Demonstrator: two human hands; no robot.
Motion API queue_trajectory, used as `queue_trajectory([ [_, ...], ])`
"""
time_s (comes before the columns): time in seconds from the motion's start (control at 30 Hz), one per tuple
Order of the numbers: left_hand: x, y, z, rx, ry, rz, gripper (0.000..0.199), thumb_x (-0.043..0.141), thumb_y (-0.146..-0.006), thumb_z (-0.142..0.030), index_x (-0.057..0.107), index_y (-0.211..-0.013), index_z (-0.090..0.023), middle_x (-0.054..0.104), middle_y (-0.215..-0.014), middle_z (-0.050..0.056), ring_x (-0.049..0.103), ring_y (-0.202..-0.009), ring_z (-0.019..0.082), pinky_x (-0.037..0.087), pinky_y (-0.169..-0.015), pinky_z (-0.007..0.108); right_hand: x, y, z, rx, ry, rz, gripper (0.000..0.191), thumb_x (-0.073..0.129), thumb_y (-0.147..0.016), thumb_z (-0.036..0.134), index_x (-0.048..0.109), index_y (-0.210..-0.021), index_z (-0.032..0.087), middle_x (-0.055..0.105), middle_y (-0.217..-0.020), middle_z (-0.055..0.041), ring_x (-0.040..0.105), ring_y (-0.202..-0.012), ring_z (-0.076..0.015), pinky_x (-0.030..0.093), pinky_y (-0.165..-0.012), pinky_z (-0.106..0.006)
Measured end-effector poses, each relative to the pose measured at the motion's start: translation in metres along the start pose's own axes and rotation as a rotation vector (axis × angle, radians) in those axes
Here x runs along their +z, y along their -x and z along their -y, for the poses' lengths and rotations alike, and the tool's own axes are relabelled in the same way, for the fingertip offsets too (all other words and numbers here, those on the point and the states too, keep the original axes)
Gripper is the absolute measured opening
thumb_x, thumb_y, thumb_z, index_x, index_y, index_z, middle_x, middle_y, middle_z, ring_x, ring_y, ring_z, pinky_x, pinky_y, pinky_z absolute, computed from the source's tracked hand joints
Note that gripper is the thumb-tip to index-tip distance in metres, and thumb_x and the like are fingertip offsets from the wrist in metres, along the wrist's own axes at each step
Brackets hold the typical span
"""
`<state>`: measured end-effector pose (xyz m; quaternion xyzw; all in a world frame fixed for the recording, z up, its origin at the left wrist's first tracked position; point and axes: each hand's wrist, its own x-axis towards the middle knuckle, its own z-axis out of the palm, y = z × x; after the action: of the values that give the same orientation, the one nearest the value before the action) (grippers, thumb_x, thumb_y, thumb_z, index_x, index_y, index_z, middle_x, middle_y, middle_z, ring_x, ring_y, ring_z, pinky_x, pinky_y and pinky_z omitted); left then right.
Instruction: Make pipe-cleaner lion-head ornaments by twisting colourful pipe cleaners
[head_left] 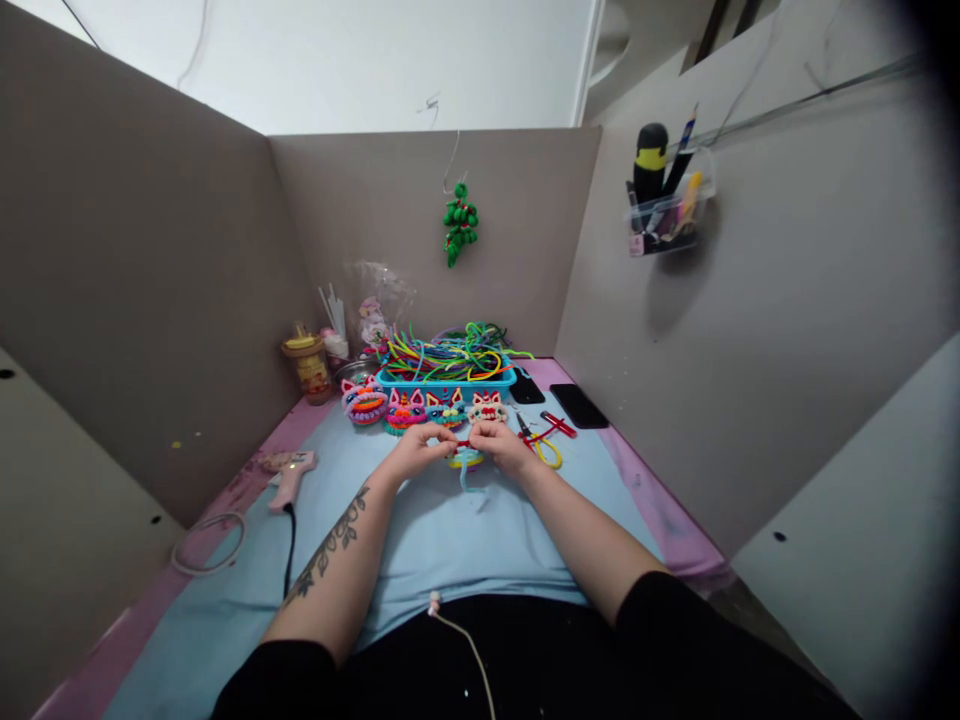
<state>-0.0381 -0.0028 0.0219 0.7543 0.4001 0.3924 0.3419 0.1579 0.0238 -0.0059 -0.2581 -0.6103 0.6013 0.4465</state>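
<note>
My left hand [424, 450] and my right hand [501, 446] meet over the middle of the table, fingertips closed in a pinch. Between them runs a short red pipe cleaner [463, 444], gripped from both sides. Just beneath my fingers is a small blue and yellow pipe-cleaner piece [466, 460], partly hidden, with a light blue strand [465, 478] trailing toward me. Behind my hands stand several colourful pipe-cleaner animal heads, among them a pink one [364, 402], a blue one [445, 408] and a cream one [487, 406].
A blue tray [397, 384] heaped with pipe cleaners [450, 352] stands at the back. Yellow-handled scissors [553, 456], a red-handled tool [561, 424] and a phone [579, 406] lie right. A corded glue gun [292, 482] and a cup [309, 366] are left. Partitions [435, 220] enclose the table.
</note>
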Motion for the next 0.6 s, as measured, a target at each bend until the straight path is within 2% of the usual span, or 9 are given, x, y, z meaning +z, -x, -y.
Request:
queue_trajectory([
  [0.2,-0.0004,-0.002,0.0016,-0.063,0.252,-0.039,0.032,0.059,-0.078,-0.041,0.067,-0.095,-0.015,0.069,-0.091,0.007,0.062,-0.084,0.019,0.046,-0.079,0.03,-0.0045,-0.0024,-0.0011,0.078,-0.209,-0.058,0.019,0.072,-0.062,0.029,0.058,-0.061,0.016,0.051,-0.057,0.0034,0.045,-0.055,-0.0096,0.032,-0.056,-0.024],
  [0.33,0.0007,-0.0025,0.0029,-0.109,0.371,-0.035,0.034,0.061,-0.076,-0.044,0.066,-0.092,-0.014,0.069,-0.088,0.008,0.061,-0.082,0.018,0.045,-0.078,0.03,-0.0056,-0.0035,-0.0045,0.113,-0.328,-0.042,0.019,0.074,-0.06,0.028,0.059,-0.061,0.016,0.054,-0.058,0.0022,0.048,-0.056,-0.0108,0.035,-0.058,-0.025],
  [0.5,0.0053,0.0001,0.0042,-0.142,0.278,0.116,0.033,0.061,-0.075,-0.045,0.067,-0.08,-0.013,0.065,-0.071,0.004,0.056,-0.065,0.013,0.044,-0.064,0.025,-0.0007,-0.0032,-0.0063,0.114,-0.236,-0.036,0.022,0.075,-0.058,0.031,0.06,-0.061,0.016,0.054,-0.058,0.0017,0.047,-0.056,-0.0108,0.034,-0.057,-0.025],
  [0.6,0.0076,0.0003,0.0053,-0.174,0.234,0.155,0.032,0.064,-0.073,-0.044,0.066,-0.072,-0.012,0.062,-0.065,0.003,0.054,-0.062,0.013,0.043,-0.061,0.025,0.0027,-0.0053,-0.0071,0.036,-0.1,-0.104,0.022,0.073,-0.061,0.036,0.062,-0.065,0.017,0.056,-0.065,0.0008,0.048,-0.061,-0.0116,0.036,-0.059,-0.025],
])
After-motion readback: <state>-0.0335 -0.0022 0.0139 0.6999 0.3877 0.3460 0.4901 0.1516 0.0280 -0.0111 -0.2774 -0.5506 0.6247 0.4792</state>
